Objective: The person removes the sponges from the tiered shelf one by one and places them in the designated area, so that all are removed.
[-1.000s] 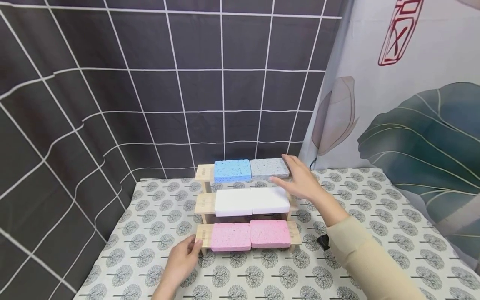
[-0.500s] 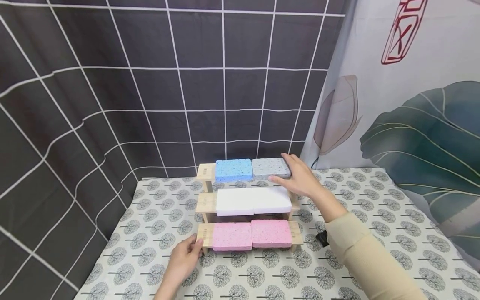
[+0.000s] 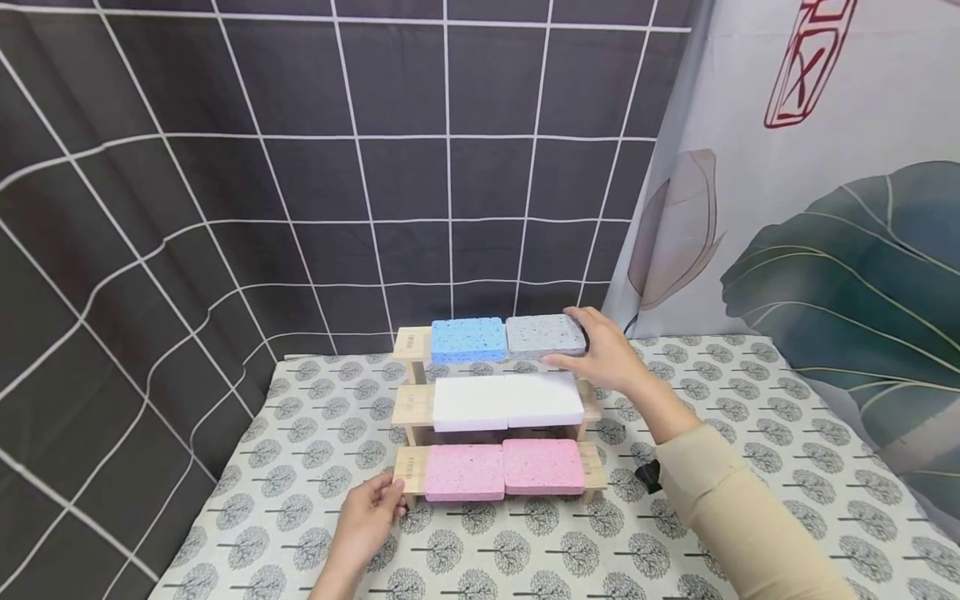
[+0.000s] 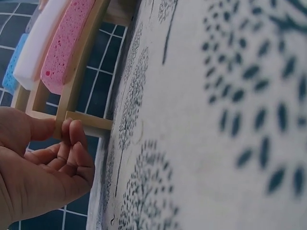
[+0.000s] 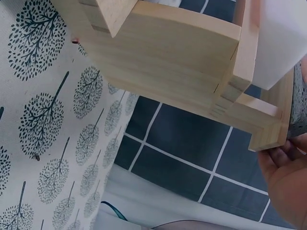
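Observation:
A three-tier wooden step rack (image 3: 411, 405) stands on the cloth. In the head view, my left hand (image 3: 367, 510) pinches the left end of its lowest board; the left wrist view shows the thumb and fingertips of that hand (image 4: 48, 163) meeting at the board's corner. My right hand (image 3: 606, 350) grips the right end of the grey sponge (image 3: 546, 335) on the top tier, thumb at the front edge and fingers at the back. In the right wrist view, fingers of the right hand (image 5: 290, 175) lie by the top board's end, beside the grey sponge (image 5: 299, 103).
Left of the grey sponge lies a blue sponge (image 3: 468, 339). Two white blocks (image 3: 471, 403) fill the middle tier, and two pink sponges (image 3: 465, 472) the lowest. A small black object (image 3: 648, 476) is near the right sleeve. A dark gridded cloth (image 3: 390, 183) hangs behind.
The grey sponge has shifted slightly right with my right hand, and a narrow gap now shows beside the blue sponge. My left hand keeps its place on the rack.

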Tool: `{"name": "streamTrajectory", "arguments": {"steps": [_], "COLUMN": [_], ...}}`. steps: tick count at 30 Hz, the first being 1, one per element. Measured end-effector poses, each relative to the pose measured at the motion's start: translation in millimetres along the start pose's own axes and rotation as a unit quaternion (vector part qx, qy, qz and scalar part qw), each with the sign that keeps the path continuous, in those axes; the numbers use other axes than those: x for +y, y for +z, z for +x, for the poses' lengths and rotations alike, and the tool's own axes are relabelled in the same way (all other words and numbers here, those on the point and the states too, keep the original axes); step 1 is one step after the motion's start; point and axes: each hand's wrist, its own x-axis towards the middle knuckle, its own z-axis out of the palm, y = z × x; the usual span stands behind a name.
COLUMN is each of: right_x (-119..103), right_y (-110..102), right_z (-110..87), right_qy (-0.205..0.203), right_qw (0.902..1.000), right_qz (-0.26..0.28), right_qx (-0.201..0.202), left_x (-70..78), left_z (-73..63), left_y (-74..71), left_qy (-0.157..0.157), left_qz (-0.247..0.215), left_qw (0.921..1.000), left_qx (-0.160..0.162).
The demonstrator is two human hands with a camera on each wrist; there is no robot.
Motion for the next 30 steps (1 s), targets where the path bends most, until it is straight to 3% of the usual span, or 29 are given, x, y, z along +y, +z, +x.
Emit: {"name": "streamTrajectory", "arguments": {"steps": [10, 21, 30], "right_x": [6.0, 14.7, 17.7], "right_y": [-6.0, -16.8, -23.7], "right_z": [-6.1, -18.7, -26.6], "right_qy": [-0.010, 0.005, -0.008], "right_qw": [0.9995, 0.9990, 0.9988], "right_qz": [0.017, 0.021, 0.024], "right_qx": [0.023, 0.039, 0.042], "left_x": [-3.6, -6.2, -6.5], "left_z": [1.1, 4.0, 2.2], "left_y": [0.1, -0.2, 1.0], "left_qy": [-0.037, -0.077, -0.083], "left_qz": [-0.059, -0.184, -0.212], "left_qw": [0.9975, 0.9799, 0.9737], "left_qx": [0.009, 0.002, 0.002]}}
